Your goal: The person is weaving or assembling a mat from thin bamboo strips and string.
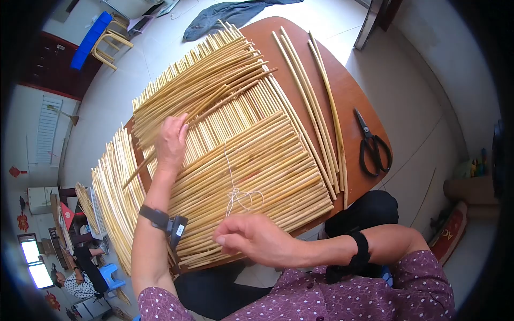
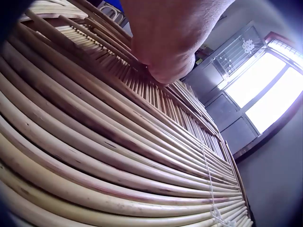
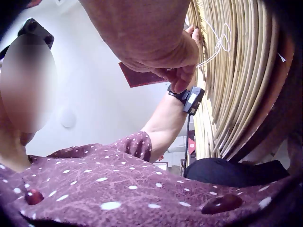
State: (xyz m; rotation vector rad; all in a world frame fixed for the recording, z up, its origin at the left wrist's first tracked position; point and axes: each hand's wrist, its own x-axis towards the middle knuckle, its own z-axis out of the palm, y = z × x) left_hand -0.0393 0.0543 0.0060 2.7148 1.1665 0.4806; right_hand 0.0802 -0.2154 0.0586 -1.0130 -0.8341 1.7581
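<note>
Straw-coloured plant stalks lie side by side in a flat row (image 1: 273, 171) on the table, over a layer of stalks running crosswise. My left hand (image 1: 172, 142) reaches to the far left of this row and grips a loose brownish stalk (image 1: 138, 172), whose ends stick out on both sides. Beyond it lies a pile of loose stalks (image 1: 198, 77). Thin white string (image 1: 231, 166) crosses the row and falls in loose loops. Over the near edge, my right hand (image 1: 257, 238) has curled fingers and pinches the string, which runs to it in the right wrist view.
Black-handled scissors (image 1: 375, 152) lie on the brown table (image 1: 356, 101) at the right, beside several separate long stalks (image 1: 306, 88). More stalks (image 1: 115, 187) stand out at the left. Dark cloth (image 1: 225, 16) lies on the floor beyond. A person (image 1: 80, 281) sits in the background.
</note>
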